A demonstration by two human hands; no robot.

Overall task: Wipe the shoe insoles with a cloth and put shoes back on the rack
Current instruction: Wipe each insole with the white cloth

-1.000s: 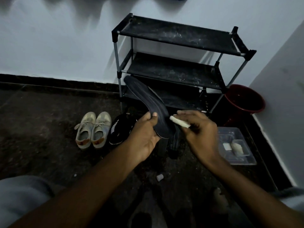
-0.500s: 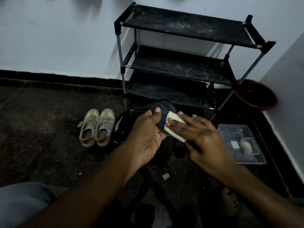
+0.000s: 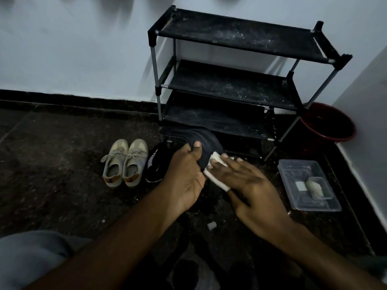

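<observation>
Insole wiping, centre of view.
Your left hand (image 3: 184, 176) grips the dark insole (image 3: 206, 141); your right hand (image 3: 249, 185) presses the white cloth (image 3: 215, 172) flat onto it. Rack (image 3: 240, 84) at 12 o'clock, beige shoes (image 3: 124, 162) at 9.

White lettering ran along the lower edge of the black shoe (image 3: 156, 166) beside the beige pair, but it was too small and dim to read. No other text, brand or number was legible.
</observation>
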